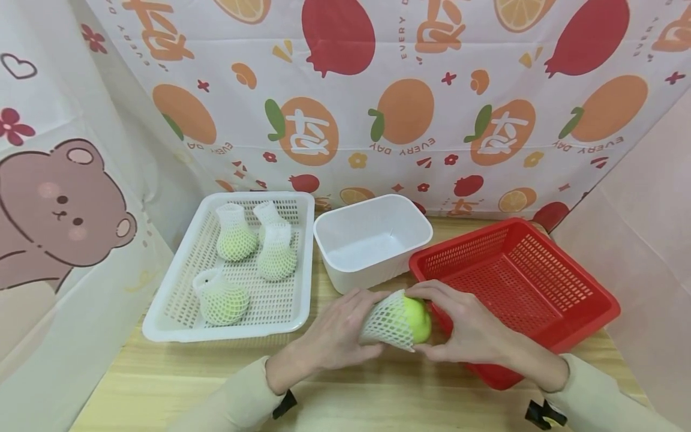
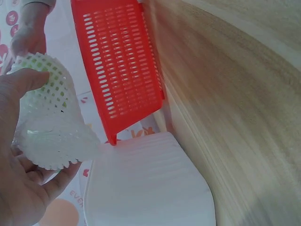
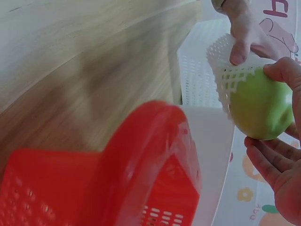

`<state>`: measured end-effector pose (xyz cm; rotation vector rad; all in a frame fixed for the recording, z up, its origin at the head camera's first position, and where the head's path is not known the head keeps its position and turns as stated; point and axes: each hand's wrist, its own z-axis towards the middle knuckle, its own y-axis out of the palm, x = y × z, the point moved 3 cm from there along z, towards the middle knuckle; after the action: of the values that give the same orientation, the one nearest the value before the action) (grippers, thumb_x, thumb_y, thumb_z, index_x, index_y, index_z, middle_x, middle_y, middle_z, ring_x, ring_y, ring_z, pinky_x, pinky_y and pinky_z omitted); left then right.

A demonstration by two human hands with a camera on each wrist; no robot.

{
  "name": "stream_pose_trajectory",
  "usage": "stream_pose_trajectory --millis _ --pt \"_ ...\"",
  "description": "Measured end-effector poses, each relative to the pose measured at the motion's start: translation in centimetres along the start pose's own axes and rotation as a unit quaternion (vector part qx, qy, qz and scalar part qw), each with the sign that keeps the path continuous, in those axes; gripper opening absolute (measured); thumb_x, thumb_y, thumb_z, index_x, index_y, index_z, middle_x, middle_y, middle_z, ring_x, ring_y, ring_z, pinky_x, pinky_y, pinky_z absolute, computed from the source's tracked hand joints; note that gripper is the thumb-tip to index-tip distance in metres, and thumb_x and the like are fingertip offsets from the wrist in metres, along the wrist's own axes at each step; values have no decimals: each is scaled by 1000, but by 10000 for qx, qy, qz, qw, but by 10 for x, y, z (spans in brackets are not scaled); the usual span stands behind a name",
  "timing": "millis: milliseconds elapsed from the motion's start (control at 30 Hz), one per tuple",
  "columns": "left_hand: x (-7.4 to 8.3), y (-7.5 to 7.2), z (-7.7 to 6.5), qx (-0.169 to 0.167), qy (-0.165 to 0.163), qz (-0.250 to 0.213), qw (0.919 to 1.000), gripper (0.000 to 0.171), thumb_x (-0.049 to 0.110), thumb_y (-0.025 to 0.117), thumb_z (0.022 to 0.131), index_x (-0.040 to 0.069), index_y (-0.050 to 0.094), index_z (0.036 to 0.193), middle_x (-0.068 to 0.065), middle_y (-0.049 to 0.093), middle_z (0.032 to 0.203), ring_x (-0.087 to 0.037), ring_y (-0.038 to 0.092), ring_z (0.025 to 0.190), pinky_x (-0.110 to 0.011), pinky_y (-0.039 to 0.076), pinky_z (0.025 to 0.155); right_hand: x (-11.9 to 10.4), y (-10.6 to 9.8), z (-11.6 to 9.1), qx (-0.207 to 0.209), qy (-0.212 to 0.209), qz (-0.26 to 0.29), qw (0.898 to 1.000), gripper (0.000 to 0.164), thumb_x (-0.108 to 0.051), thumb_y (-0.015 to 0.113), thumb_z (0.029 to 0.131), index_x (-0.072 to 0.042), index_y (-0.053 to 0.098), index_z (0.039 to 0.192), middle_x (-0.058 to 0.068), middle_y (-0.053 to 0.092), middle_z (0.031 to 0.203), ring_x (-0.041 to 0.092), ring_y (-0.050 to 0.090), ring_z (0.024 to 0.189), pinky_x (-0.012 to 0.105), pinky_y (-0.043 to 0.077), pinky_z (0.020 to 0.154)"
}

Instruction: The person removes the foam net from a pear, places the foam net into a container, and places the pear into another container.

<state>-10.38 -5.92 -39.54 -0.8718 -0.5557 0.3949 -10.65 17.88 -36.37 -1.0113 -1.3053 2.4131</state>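
Note:
A smooth green fruit [image 1: 418, 319], apple-like in shape, is held between both hands over the table's front middle. A white foam net sleeve [image 1: 387, 322] covers its left part; the right end is bare. My left hand [image 1: 345, 330] grips the netted part, thumb on one side and fingers on the other, as the left wrist view shows. With thumb and fingertips, my right hand [image 3: 282, 155] holds the bare end of the fruit. Several more green fruits in foam nets, one being the nearest netted fruit [image 1: 224, 302], sit in the white basket [image 1: 302, 300] at left.
Behind the hands stands a white rectangular tub [image 1: 345, 279] with nothing visible inside. A red perforated basket [image 1: 588, 324] sits at the right, its near corner beside my right hand. The wooden table [image 1: 335, 402] meets a fruit-printed cloth [image 1: 351, 126] at the back.

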Motion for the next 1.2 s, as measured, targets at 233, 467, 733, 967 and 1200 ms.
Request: stream_pose_trajectory --millis 233,467,733,967,1200 --pt "0 0 0 -160 -36 146 9998 80 29 95 70 10 58 139 -1 72 118 -13 66 102 -26 61 83 2 -13 -7 84 146 -234 9996 86 -29 100 68 -20 57 142 -5 64 139 10 71 111 33 65 91" --pt "0 -6 0 -452 -175 297 9984 73 32 92 72 10 60 134 -1 72 116 -13 66 100 -26 61 82 3 -29 -12 242 253 -563 9978 90 -25 102 63 -21 58 142 -8 65 136 10 71 111 36 65 90" --pt "-3 -21 0 -936 -376 671 9926 71 34 89 75 8 63 135 -4 73 118 -16 68 102 -32 62 80 5 -47 -26 379 361 -1058 9930 91 -26 103 59 -23 61 139 -11 66 132 8 71 107 26 64 89" --pt "-1 -38 2 -1059 -145 958 9896 69 36 88 76 8 62 134 -3 73 113 -15 67 98 -32 62 79 12 -57 -39 453 739 -1267 9881 93 -24 105 55 -23 62 137 -12 67 129 8 70 105 30 66 82" --pt "3 -57 16 -1037 134 1181 9875 68 37 87 77 8 61 133 -2 72 108 -17 67 94 -34 61 76 19 -66 -48 546 872 -1409 9847 94 -23 106 53 -23 63 136 -12 68 128 6 69 104 24 64 83"
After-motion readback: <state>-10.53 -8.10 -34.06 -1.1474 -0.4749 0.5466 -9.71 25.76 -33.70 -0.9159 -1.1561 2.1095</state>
